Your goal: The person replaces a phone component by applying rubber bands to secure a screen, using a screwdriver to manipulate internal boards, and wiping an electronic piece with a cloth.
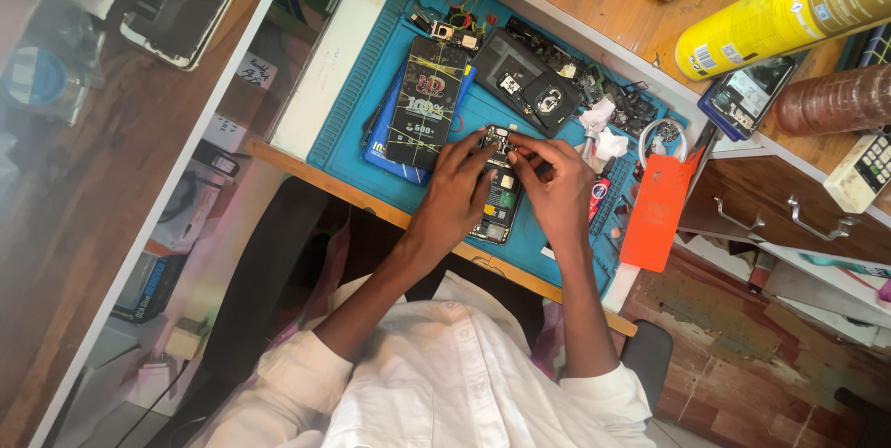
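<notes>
An opened phone with its circuit board exposed lies on the blue work mat. My left hand rests on the phone's left side, fingers curled over its upper part. My right hand sits on the right side, with fingertips pinched at the phone's top end near the camera area. Both hands touch the phone; whether a small part is between the fingers is too small to tell. A boxed phone-screen package lies just left of my hands.
Black phone back covers and small parts lie at the mat's far side. An orange tag hangs off the mat's right edge. A yellow spray can, a brown cylinder and a phone sit on the wooden desk. Drawers stand right.
</notes>
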